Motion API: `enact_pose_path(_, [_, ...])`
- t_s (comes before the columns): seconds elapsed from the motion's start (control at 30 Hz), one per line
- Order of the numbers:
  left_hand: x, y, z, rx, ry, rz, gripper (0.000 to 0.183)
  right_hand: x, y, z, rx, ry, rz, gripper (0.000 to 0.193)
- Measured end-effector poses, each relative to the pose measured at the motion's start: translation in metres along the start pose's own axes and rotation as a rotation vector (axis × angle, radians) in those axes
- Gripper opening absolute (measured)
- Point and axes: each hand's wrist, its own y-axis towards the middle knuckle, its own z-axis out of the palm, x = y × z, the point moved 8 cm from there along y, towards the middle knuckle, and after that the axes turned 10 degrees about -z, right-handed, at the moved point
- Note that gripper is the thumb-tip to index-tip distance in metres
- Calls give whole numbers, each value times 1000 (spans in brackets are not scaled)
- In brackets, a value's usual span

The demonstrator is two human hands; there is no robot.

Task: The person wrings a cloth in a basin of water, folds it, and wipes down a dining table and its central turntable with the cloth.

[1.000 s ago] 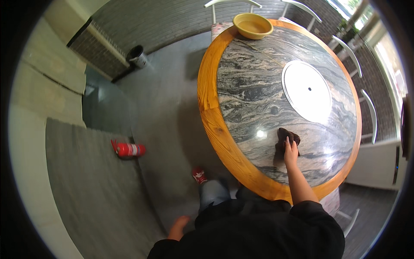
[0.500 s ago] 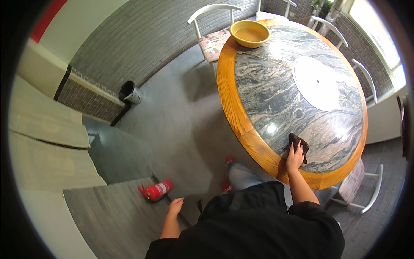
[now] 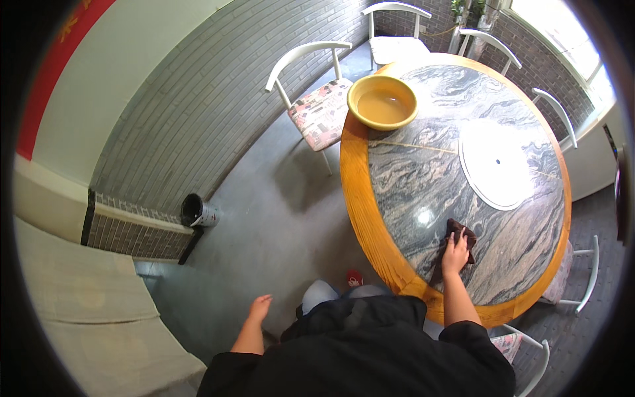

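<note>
My right hand presses a dark brown cloth flat against the near part of a round table's grey-and-black marbled top. Its fingers are spread over the cloth and grip it. To the left of my body hangs my left hand, away from the table; nothing shows in it, and its fingers look loosely stretched. A yellow basin holding cloudy, brownish water stands on the table's far left edge. In the tabletop's middle lies a round white disc, bright with window glare.
Orange wood rims the table. White-framed chairs surround it, one with a patterned seat at the far left. Against the brick wall stands a dark bin. Beige cloth hangs at the lower left. My red shoe is beside the table.
I have stepped forward, so the basin and far chairs appear nearer. The cloth under my right hand has slid inward from the wooden rim. The red fire extinguisher has left the view.
</note>
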Motion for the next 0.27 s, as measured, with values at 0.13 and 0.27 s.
enact_pose_path(0.13, [-48,60,-59,52,53,-160,41,70,18,28,-17,61,2,58])
enact_pose_path(0.27, [-142,133,-77,162,711,-21,44,108,33,46,-74,52,76,59])
